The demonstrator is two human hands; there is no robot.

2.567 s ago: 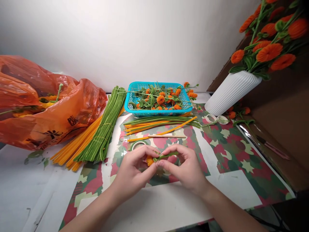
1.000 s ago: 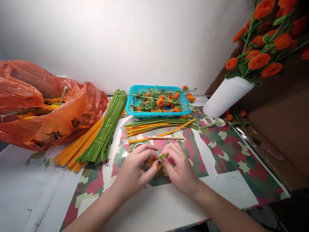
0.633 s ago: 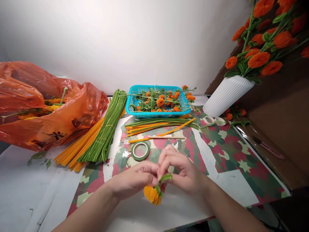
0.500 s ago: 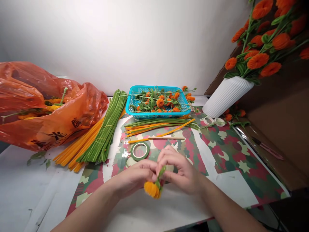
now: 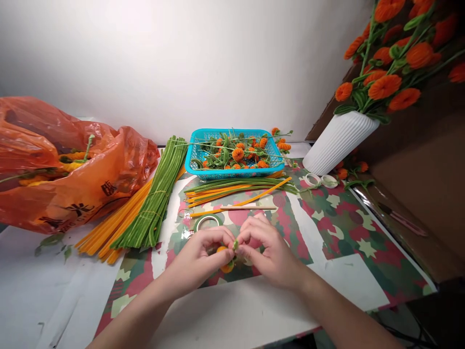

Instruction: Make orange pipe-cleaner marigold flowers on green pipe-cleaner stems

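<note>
Between my two hands is a small orange-yellow flower (image 5: pixel 227 267) with a short green stem. My left hand (image 5: pixel 203 259) is closed, its thumb and fingers pinching the flower near its green part and partly covering the bloom. From the right, my right hand (image 5: pixel 267 249) pinches the green stem tip with thumb and index finger. The fingertips of both hands nearly meet. Just beyond my left hand lies a roll of green tape (image 5: pixel 208 222), partly hidden by the fingers.
Behind are a blue basket (image 5: pixel 234 173) of orange flowers and loose green and orange stems (image 5: pixel 236 186). At left lie a bundle of green stems (image 5: pixel 154 198) and an orange plastic bag (image 5: pixel 83 194). A white vase (image 5: pixel 339 143) leans at right, near white tape rolls (image 5: pixel 329 181).
Both hands have risen a little and moved away from the body with the flower. The left fingers now cover more of the bloom and part of the tape roll. The view has shifted slightly.
</note>
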